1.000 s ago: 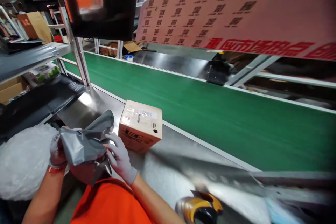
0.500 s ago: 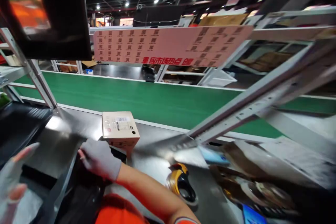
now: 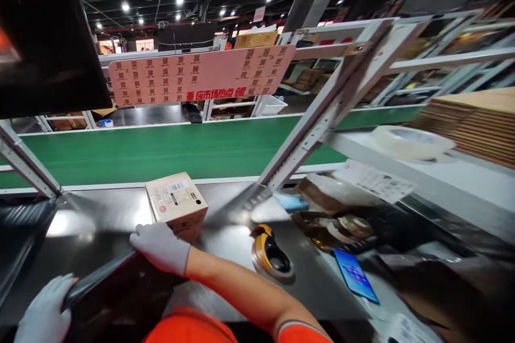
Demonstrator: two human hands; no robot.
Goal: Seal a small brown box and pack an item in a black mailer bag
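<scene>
- both gloved hands are gripping a dark bag at the counter [image 3: 100, 214] edge: right hand [image 3: 161, 246] flat on top, left hand [image 3: 44, 313] curled around its near corner
- the bag [image 3: 104, 289] is lying between them, looking unfilled so far
- small labelled box [image 3: 177, 204] is sitting just past the right hand, not packed yet; tape dispenser [image 3: 270, 254] is off to that hand's right

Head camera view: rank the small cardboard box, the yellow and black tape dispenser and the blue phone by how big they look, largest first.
1. Small cardboard box, clearly the largest.
2. Yellow and black tape dispenser.
3. Blue phone, though it looks close to the dispenser in size and lies flat at a slant, so those two are unsure.
</scene>
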